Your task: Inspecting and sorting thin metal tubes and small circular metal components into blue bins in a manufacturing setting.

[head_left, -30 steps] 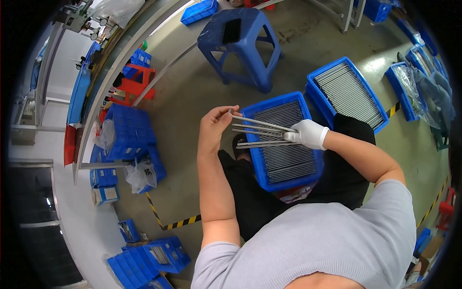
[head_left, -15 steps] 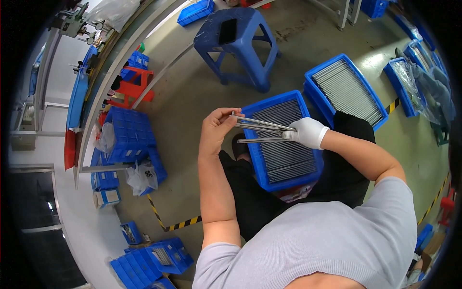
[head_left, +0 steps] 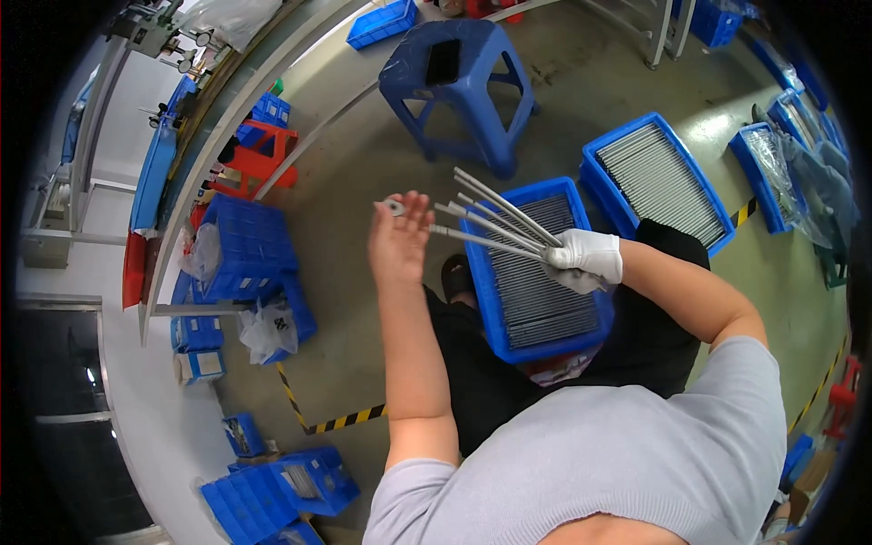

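Note:
My right hand [head_left: 581,257], in a white glove, is closed round the lower ends of several thin grey metal rods [head_left: 509,222]. Their far ends fan out toward the upper left, over a blue crate [head_left: 484,300] filled with rows of similar dark rods. My bare left hand [head_left: 400,238] is raised left of the fan, with its fingers partly spread. Between its thumb and forefinger sits a small pale ring [head_left: 395,208]; what it is exactly is too small to tell. The tip of the lowest rod lies close to these fingers; whether they touch is unclear.
Right of the crate stands another blue crate [head_left: 722,238] of lighter rods. Ahead is a blue plastic stool [head_left: 486,100] with a black phone [head_left: 443,62] on top. Stacked blue bins [head_left: 245,245] and a red stool [head_left: 265,163] stand left, by a workbench.
My left hand has let go of the rod ends and moved slightly left, its fingers spreading. The rods in my right hand have fanned out and tilted upward.

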The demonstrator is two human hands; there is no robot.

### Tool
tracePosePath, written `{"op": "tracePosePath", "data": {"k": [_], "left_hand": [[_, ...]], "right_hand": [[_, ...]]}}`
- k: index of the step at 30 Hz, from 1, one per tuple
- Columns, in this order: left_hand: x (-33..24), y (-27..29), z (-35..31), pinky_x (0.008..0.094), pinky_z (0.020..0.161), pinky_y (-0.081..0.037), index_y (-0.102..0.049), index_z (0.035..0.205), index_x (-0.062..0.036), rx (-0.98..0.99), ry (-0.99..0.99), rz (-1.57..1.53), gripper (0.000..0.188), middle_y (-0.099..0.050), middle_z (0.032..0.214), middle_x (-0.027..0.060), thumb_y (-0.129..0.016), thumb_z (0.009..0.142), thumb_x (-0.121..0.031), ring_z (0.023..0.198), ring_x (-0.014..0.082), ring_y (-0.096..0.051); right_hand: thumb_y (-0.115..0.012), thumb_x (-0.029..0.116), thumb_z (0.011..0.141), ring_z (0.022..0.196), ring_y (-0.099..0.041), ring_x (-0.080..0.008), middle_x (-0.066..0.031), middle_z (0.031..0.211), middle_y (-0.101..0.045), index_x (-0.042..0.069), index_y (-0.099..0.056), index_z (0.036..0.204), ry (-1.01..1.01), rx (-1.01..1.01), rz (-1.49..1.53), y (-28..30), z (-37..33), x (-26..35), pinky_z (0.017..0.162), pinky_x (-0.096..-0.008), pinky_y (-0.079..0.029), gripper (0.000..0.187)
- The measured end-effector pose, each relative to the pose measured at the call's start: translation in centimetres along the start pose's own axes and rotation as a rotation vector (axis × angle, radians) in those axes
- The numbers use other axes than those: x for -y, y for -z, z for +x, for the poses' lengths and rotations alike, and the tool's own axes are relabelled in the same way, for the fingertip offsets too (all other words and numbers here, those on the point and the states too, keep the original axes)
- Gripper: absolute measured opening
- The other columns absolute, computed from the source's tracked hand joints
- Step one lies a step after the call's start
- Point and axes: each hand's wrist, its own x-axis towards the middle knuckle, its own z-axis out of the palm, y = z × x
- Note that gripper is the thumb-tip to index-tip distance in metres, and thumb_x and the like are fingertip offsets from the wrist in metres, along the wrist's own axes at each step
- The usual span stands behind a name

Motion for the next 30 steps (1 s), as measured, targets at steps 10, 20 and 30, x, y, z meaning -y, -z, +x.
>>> {"op": "tracePosePath", "data": {"k": [10,20,30], "left_hand": [[3.5,-3.9,1.2,0.0289,0.057,-0.05,-0.056,0.099,-0.0064,0.046,0.002,0.153,0.026,-0.063,0.108,0.0121,-0.047,0.099,-0.031,0.073,0.0198,-0.064],[8.5,-7.6,0.5,0.0289,0.083,-0.046,-0.057,0.105,-0.0027,0.415,-0.17,0.804,0.024,-0.066,0.107,0.0111,-0.046,0.1,-0.023,0.097,0.018,-0.061],[7.1,-6.8,1.5,0.0319,0.088,-0.044,-0.054,0.106,-0.0041,0.202,-0.033,0.697,0.029,-0.063,0.106,0.0134,-0.043,0.101,-0.03,0.1,0.0216,-0.061]], "right_hand": [[-0.069,0.026,0.086,0.04,-0.047,-0.0102,-0.0028,0.056,-0.049,0.004,-0.053,0.067,-0.311,-0.057,-0.212,-1.3,0.9,0.3,0.036,-0.0252,-0.042,0.033],[-0.07,0.039,0.075,0.073,-0.065,-0.0254,-0.0134,0.08,-0.066,0.003,-0.065,0.097,0.069,-0.269,-1.293,2.1,7.6,4.4,0.067,-0.037,-0.053,0.042],[-0.067,0.038,0.081,0.083,-0.065,-0.0347,-0.0166,0.084,-0.066,0.004,-0.058,0.106,-0.151,-0.49,-1.61,13.9,1.2,2.1,0.072,-0.0435,-0.051,0.043]]}}
